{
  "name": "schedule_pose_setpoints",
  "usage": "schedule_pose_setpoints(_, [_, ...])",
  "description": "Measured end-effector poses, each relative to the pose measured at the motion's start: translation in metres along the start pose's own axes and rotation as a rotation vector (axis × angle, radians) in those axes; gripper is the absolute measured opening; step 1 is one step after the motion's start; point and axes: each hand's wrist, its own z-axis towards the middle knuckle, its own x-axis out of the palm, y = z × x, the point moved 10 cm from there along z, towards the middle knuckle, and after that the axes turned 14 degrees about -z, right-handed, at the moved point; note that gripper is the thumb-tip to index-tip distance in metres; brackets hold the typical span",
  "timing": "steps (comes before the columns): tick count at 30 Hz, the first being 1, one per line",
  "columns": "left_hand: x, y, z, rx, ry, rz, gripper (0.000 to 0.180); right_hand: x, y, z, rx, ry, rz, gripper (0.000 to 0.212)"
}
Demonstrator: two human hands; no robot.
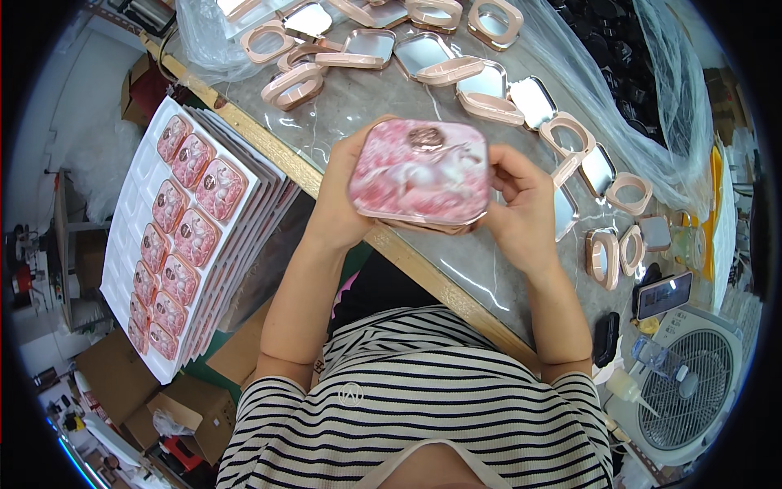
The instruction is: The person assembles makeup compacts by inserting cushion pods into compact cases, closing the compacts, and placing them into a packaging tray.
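Observation:
Between my two hands, above the table's near edge, is a pink compact case [419,175] with rounded corners, a marbled pink-and-white lid and a rose-gold emblem; motion blurs its pattern slightly. My left hand [338,191] closes around its left side, most of the fingers hidden behind it. On the right side, my right hand [523,204] grips the edge with bent fingers and thumb. Several open rose-gold compacts with mirrors, such as this one [423,55], lie across the far and right parts of the table.
A stack of white trays [134,220] at the left carries several closed pink compacts [194,236]. The grey marbled table [464,277] has a wooden edge strip [444,297]. At the right are a phone [664,295], a fan [688,383] and a dropper bottle [626,387]. Clear plastic sheeting [599,122] lies behind.

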Motion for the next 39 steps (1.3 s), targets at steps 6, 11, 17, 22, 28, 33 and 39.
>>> schedule_pose_setpoints(6, [-0.005,0.027,0.009,-0.111,0.062,0.138,0.046,-0.001,0.011,-0.004,-0.133,0.026,-0.309,0.02])
schedule_pose_setpoints(11, [-0.013,0.019,0.0,0.187,0.008,0.382,0.056,-0.004,0.028,-0.006,-0.243,-0.077,-0.245,0.018])
schedule_pose_setpoints(17, [0.006,0.001,-0.006,0.296,0.007,0.232,0.059,-0.011,0.027,-0.004,-0.23,-0.078,-0.468,0.018])
schedule_pose_setpoints(22, [0.008,0.005,0.0,0.06,-0.001,0.301,0.027,-0.022,-0.003,0.004,-0.051,-0.088,-0.208,0.02])
schedule_pose_setpoints(28, [-0.005,0.001,-0.003,-0.001,-0.165,0.553,0.021,-0.012,-0.002,0.009,-0.077,-0.073,-0.254,0.023])
schedule_pose_setpoints(33, [-0.006,0.004,-0.004,0.043,-0.141,0.524,0.017,-0.005,-0.014,0.004,0.045,0.02,-0.26,0.028])
schedule_pose_setpoints(39, [-0.005,-0.001,-0.007,0.154,-0.114,0.588,0.019,-0.003,-0.014,0.003,-0.002,-0.055,-0.041,0.029])
